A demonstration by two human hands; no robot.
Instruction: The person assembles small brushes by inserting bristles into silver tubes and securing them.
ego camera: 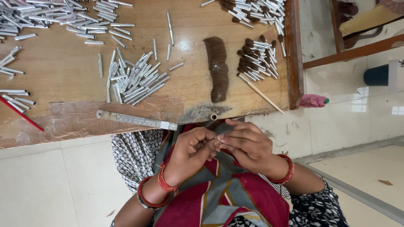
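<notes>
My left hand (191, 152) and my right hand (249, 147) meet fingertip to fingertip over my lap, just below the wooden table's edge (126, 126). Between them they pinch a small tuft of brown bristles (211, 145) and a short silver metal tube (220, 136). The tuft is mostly hidden by the fingers. Above the hands on the table lie a long bundle of brown bristles (218, 69), a heap of bare silver tubes (134, 80) and a heap of tubes with bristle tips (256, 59).
A metal ruler (134, 120) lies along the table's near edge, beside a short upright tube (214, 117). A thin wooden stick (261, 93) and a red pencil (21, 114) rest on the table. More tubes lie at the far corners. A pink cloth (313, 101) hangs at the table's right side.
</notes>
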